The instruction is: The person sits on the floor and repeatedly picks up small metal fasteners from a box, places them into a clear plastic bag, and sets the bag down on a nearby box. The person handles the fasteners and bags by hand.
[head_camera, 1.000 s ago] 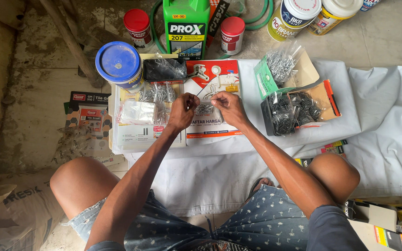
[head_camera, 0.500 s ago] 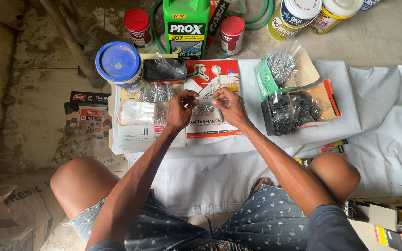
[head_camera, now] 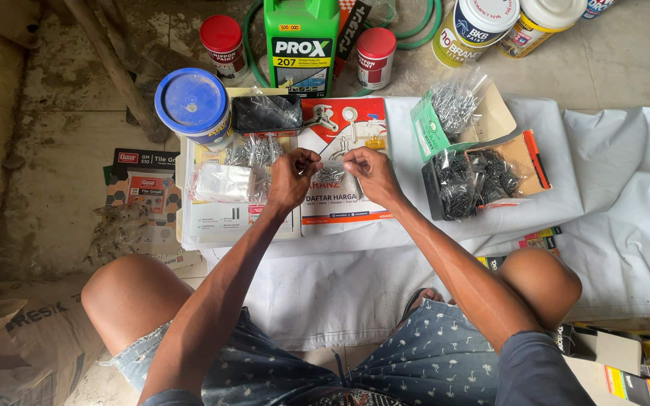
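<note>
Small clear plastic bag of dark screws (head_camera: 331, 174) sits between both hands, over red-and-white printed sheet (head_camera: 344, 199) on white cloth (head_camera: 385, 256). Left hand (head_camera: 289, 180) pinches bag's left top edge, fingers closed. Right hand (head_camera: 366, 171) pinches right top edge likewise. Left of them: more clear screw packets (head_camera: 223, 180), blue-lidded round tub (head_camera: 192, 104). Right: open cardboard box of black screws (head_camera: 483, 177). Beyond: green plastic jug (head_camera: 301, 45).

Green jug (head_camera: 302, 45), blue-lidded tub (head_camera: 190, 103), red-capped cans (head_camera: 221, 41), white cloth (head_camera: 626, 225)
</note>
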